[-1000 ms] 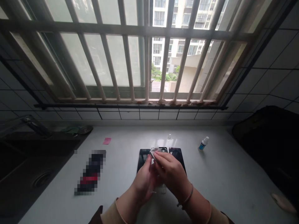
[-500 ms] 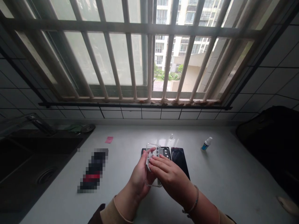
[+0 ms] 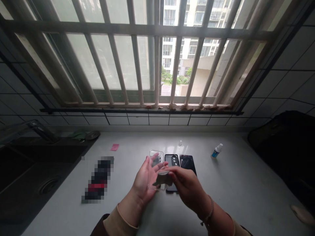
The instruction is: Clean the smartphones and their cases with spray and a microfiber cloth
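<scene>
Upright in my left hand (image 3: pixel 142 183) is a clear phone case (image 3: pixel 153 160), and the fingers show through it from behind. My right hand (image 3: pixel 188 185) pinches a small grey cloth (image 3: pixel 162 179) in front of the lower part of the case. Whether the cloth touches the case, I cannot tell. Beyond my hands a black phone case (image 3: pixel 168 160) with camera cutouts lies on the counter, partly covered by the right hand. To its right is a dark phone (image 3: pixel 188 162), its lower part behind my right hand.
A small spray bottle (image 3: pixel 217 151) stands to the right, and a clear cap (image 3: pixel 180 143) sits near the back. On the left lie a pink paper (image 3: pixel 114 147) and a pixelated dark item (image 3: pixel 99 180), beside a sink (image 3: pixel 14 170). A black bag (image 3: pixel 285 147) stands at the far right.
My right hand has turned from lying flat over the clear case to pinching the cloth, which has moved down. The left hand and case have shifted slightly left, uncovering more of the black case.
</scene>
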The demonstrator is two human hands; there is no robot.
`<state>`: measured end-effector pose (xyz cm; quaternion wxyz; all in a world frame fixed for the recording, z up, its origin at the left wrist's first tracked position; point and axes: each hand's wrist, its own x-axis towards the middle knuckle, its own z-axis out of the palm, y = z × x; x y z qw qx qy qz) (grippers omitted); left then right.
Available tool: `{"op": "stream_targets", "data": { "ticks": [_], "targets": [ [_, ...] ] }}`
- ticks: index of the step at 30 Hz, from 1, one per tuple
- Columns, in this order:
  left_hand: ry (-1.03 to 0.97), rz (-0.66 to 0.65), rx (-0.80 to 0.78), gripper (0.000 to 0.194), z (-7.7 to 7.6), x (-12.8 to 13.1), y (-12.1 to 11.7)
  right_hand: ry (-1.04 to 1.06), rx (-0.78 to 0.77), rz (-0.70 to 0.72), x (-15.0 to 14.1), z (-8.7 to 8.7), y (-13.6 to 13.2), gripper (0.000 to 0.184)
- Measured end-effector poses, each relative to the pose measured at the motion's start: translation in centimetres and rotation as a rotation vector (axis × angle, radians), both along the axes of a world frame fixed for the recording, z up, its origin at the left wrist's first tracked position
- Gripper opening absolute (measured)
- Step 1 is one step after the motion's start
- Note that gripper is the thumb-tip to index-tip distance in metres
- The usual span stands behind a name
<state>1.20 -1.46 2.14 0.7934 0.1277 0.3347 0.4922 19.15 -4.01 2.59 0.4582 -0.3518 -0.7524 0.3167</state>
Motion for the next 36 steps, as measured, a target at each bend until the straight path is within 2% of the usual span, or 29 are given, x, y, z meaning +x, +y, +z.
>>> {"op": "stream_targets", "data": {
  "ticks": [2,4,6,8,11,14,17,25,32,36],
  "targets": [
    [0.015,-0.074,0.045,0.061,0.0,0.3,-0.5,0.071,-0.121,-0.190,1.0,0.2,0.6,0.028],
    [0.012,-0.135,0.065,0.065,0.0,0.8,-1.0,0.076,-0.168,-0.371,2.0,0.3,1.4,0.032],
    [0.025,-0.182,0.068,0.068,0.0,1.2,-1.4,0.007,-0.127,-0.505,2.7,0.1,1.9,0.033],
    [0.045,-0.203,0.066,0.069,-0.2,1.6,-1.7,-0.111,0.004,-0.562,2.8,-0.3,2.1,0.032],
    [0.061,-0.223,0.100,0.066,-0.5,2.1,-2.1,-0.281,0.226,-0.470,1.9,-1.3,2.0,0.031],
    [0.085,-0.250,0.155,0.064,-0.8,2.3,-2.4,-0.391,0.329,-0.334,0.5,-2.2,1.7,0.032],
    [0.126,-0.231,0.187,0.065,-1.0,2.4,-2.6,-0.432,0.352,-0.300,-0.4,-2.5,1.4,0.034],
    [0.212,-0.164,0.245,0.066,-1.6,2.2,-2.5,-0.342,0.390,-0.209,-0.6,-1.6,1.0,0.032],
    [0.266,0.027,0.161,0.071,-0.7,1.3,-1.5,-0.365,0.467,-0.046,-1.2,-0.9,0.3,0.025],
    [0.250,0.136,0.156,0.070,-0.7,1.0,-0.9,-0.352,0.502,0.039,-1.4,-0.6,0.0,0.023]
  ]
}}
